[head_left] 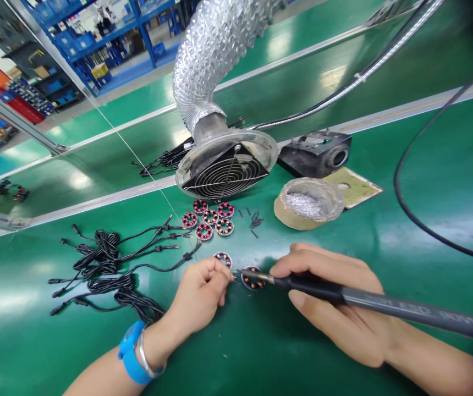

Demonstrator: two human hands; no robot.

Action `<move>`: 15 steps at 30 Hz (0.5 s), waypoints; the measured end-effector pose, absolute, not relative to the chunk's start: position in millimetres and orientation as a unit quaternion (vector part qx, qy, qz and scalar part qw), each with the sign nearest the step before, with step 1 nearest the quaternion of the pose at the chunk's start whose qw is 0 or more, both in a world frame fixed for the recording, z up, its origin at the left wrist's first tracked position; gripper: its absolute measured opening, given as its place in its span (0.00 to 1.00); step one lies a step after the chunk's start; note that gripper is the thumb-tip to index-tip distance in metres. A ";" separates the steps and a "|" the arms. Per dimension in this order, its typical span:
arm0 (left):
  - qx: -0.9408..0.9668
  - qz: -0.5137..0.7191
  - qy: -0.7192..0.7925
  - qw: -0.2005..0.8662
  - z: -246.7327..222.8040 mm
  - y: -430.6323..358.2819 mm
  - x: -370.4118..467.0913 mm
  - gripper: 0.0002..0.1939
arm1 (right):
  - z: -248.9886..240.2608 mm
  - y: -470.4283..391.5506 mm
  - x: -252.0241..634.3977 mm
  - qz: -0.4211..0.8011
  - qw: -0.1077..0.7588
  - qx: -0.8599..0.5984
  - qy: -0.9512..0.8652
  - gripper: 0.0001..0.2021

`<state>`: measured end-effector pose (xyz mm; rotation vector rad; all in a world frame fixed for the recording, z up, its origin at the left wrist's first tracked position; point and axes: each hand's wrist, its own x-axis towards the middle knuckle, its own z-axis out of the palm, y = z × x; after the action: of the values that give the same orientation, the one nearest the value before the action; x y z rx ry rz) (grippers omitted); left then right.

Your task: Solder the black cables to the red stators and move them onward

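My right hand (335, 302) is closed round a soldering iron (314, 289) with a dark handle, its metal tip pointing left. That tip crosses over a small round motor stator (253, 281) with copper coils on the green bench. Just left of the tip, my left hand (203, 289) pinches what looks like a thin wire (234, 278), mostly hidden by the fingers. A second stator (223, 259) lies behind those fingertips. Farther back sits a group of several stators (210, 216), some with red coils and some with copper ones. Small black tube pieces (256, 220) lie beside them.
Coiled black cables (106, 250) lie at the left. A round fume extractor hood (228, 170) on a silver duct (215, 55) hangs over the bench. Right of it stand a tan bowl (286, 212), a yellow sponge (352, 187) and a black iron holder (314, 154). A black cord (401, 192) curves at right.
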<state>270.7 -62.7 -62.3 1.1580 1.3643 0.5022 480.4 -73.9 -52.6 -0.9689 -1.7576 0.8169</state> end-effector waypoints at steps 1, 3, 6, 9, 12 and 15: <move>0.499 0.217 0.588 0.599 -62.3 -62.7 270.7 0.08 | -52.7 -74.0 480.2 0.334 0.467 -0.394 -0.717 0.08; 0.500 0.219 0.586 0.598 -62.3 -62.7 270.8 0.08 | -53.1 -74.2 479.5 0.336 0.466 -0.391 -0.719 0.08; 0.500 0.221 0.584 0.600 -62.4 -62.5 270.9 0.08 | -55.0 -74.4 477.6 0.331 0.476 -0.383 -0.719 0.08; 0.500 0.223 0.580 0.603 -62.9 -62.1 270.9 0.08 | -57.4 -74.6 475.5 0.313 0.486 -0.367 -0.728 0.09; 0.502 0.223 0.579 0.602 -63.2 -62.1 270.8 0.08 | -58.1 -75.0 474.3 0.298 0.493 -0.351 -0.738 0.10; 0.504 0.223 0.579 0.601 -63.0 -62.4 270.6 0.08 | -56.9 -75.5 474.6 0.292 0.502 -0.345 -0.738 0.11</move>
<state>270.6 -62.4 -63.0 1.1669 1.3427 0.5171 474.6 -75.5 -56.9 -0.8330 -1.7835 0.7046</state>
